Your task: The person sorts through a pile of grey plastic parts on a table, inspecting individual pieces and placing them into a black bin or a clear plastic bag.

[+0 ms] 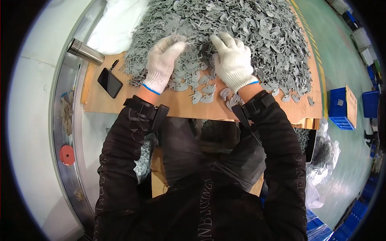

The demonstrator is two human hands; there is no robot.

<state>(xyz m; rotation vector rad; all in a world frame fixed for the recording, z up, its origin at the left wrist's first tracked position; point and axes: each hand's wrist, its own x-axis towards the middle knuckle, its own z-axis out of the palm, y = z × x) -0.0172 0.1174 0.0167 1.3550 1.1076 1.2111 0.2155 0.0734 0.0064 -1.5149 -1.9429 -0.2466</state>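
Observation:
A big heap of small, flat, curved grey plastic parts point(277, 44) covers the far side of the wooden table point(144, 108). At its near edge is my left hand point(163, 60), in a white knit glove, thumb and fingers pinched together. A small grey part point(189, 42) seems to stick out from these fingertips, blurred. My right hand point(234, 60), gloved alike, is bent over the heap with its fingers curled down; what they grip is hidden in a dark gap. Several loose grey parts point(207, 97) lie on the bare wood between my wrists.
At the left lie a black phone point(109, 83), a pen point(114, 65) and a steel flask point(86, 52), near a white plastic sheet point(118, 28). A blue crate point(341, 108) stands on the green floor at right, beyond clear plastic bags point(323, 156).

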